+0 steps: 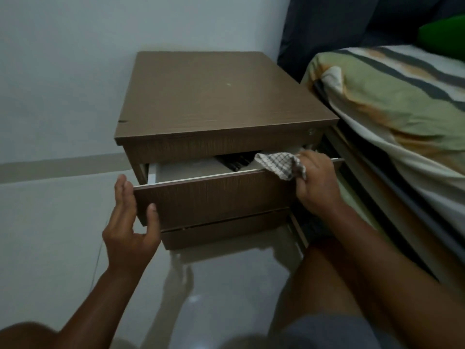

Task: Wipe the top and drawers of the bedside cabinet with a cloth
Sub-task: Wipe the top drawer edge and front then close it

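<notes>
A brown wooden bedside cabinet (216, 96) stands against the white wall, its top bare. Its upper drawer (216, 195) is pulled partly out, showing a pale interior and something dark at the back. My left hand (130, 222) clasps the drawer front's left end, thumb on the face and fingers around the side edge. My right hand (314, 182) grips a checked white-and-grey cloth (281, 165) against the drawer's top right rim. A lower drawer (226, 233) below sits nearly closed.
A bed with a green, white and dark striped cover (402, 109) presses close on the cabinet's right. A dark headboard (327, 26) and a green pillow (445, 39) lie behind it. Glossy pale floor tiles (63, 235) spread to the left and front. My knees show at the bottom.
</notes>
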Demonstrator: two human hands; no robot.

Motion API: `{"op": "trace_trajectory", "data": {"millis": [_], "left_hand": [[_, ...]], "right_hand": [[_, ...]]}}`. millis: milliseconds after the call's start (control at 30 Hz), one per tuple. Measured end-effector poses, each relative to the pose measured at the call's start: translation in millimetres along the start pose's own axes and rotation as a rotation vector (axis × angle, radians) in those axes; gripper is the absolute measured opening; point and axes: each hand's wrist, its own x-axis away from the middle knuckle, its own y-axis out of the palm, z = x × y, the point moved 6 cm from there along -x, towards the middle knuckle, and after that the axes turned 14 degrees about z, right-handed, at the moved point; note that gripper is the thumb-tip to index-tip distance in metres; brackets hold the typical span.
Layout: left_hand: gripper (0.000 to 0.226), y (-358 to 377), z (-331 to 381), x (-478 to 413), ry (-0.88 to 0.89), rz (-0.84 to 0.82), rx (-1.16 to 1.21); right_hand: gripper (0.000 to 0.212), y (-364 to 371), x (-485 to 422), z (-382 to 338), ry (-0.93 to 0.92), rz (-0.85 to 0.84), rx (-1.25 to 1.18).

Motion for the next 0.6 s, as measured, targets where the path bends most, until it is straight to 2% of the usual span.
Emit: {"op": "trace_trajectory", "data": {"millis": [133, 200, 300, 400, 500, 600], "left_hand": [[0.064, -1, 2, 1, -0.019, 0.003, 0.024], [0.064, -1, 2, 0, -0.027, -0.003, 0.036], [0.066, -1, 3, 0, -0.064, -0.02, 0.047], [0.067, 0, 4, 1, -0.077, -0.041, 0.055], [0.069, -1, 3, -2, -0.09, -0.046, 0.076], [0.068, -3, 2, -5, -0.079, -0.049, 0.081]], "right_hand": [[0.026, -21, -8, 39, 0.046, -0.01, 0.038], [0.027, -29, -9, 59, 0.136, 0.007, 0.045], [0.042, -35, -5, 85, 0.435, 0.069, 0.036], [0.048, -42, 1, 82, 0.659, 0.233, 0.016], [0.043, -49, -5, 49, 0.677, 0.415, -0.11], [0.032, -46, -13, -4, 0.576, 0.519, -0.296]]}}
